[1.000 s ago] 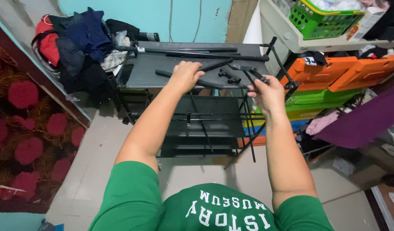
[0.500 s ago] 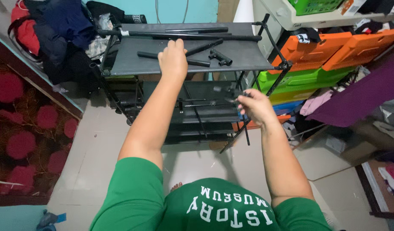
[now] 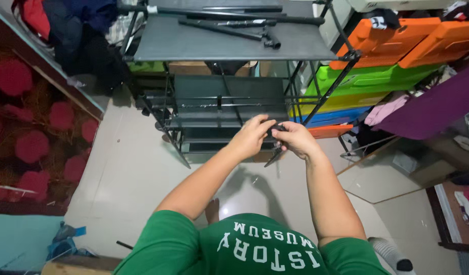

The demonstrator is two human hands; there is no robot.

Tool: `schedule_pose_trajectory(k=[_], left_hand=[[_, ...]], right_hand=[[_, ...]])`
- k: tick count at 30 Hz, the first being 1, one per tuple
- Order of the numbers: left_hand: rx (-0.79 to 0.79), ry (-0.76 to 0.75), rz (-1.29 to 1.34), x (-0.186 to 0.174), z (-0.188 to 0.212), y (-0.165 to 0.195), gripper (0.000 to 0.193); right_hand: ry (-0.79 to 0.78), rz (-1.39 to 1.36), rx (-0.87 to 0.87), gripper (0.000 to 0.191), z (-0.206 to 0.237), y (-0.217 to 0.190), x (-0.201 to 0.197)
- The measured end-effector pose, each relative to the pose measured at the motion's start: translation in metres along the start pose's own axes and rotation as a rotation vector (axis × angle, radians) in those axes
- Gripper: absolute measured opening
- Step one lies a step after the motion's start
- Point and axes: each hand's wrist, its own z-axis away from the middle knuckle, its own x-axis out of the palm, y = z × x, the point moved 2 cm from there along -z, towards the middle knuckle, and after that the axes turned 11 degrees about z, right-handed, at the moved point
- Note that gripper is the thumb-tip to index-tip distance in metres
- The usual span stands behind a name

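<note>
Both hands meet mid-air in front of the black rack [image 3: 219, 109] — left hand [image 3: 252, 136] and right hand [image 3: 295, 140] closed on a short black rod [image 3: 273, 155], long axis slanting down-left below the right hand.

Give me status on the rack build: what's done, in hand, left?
Done: the black rack frame stands, with its grey top shelf in place. In hand: left hand and right hand together hold a small black part in front of the rack. Left: loose black rods lie unfitted on the top shelf.
</note>
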Motion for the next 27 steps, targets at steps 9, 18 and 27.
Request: schedule_pose_trajectory(k=[9, 18, 27], left_hand=[[-0.523, 0.325, 0.543, -0.007, 0.024, -0.074, 0.024], [-0.601, 0.312, 0.969, 0.005, 0.007, -0.082, 0.028], [-0.673, 0.168, 1.026, 0.083, -0.024, -0.063, 0.021]], right_hand=[[0.068, -0.125, 0.031, 0.037, 0.011, 0.016, 0.033], [0.231, 0.05, -0.129, 0.027, -0.026, 0.08, 0.058], [0.231, -0.363, 0.05, 0.02, 0.014, 0.088, 0.022]])
